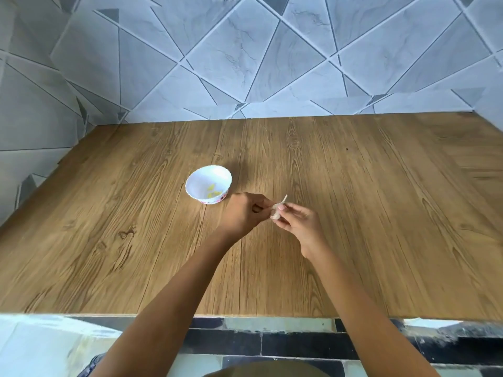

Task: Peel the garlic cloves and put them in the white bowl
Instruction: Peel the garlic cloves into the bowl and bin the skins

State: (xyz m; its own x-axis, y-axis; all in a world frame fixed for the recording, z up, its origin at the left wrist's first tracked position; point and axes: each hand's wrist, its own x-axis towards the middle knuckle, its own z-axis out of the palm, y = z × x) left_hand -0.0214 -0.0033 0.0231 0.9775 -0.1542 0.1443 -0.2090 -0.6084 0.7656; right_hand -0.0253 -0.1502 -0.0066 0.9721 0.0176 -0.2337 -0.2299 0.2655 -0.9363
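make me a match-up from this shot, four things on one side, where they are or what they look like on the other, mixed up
Things
1. white bowl
2. garlic
3. table
4. wall

Descriptions
A. brown wood grain
B. pinched between the left hand and right hand
C. grey tiles with dark lines
D. stands left of the hands, a few yellowish pieces inside

Pairs: 1-D, 2-B, 3-A, 4-C
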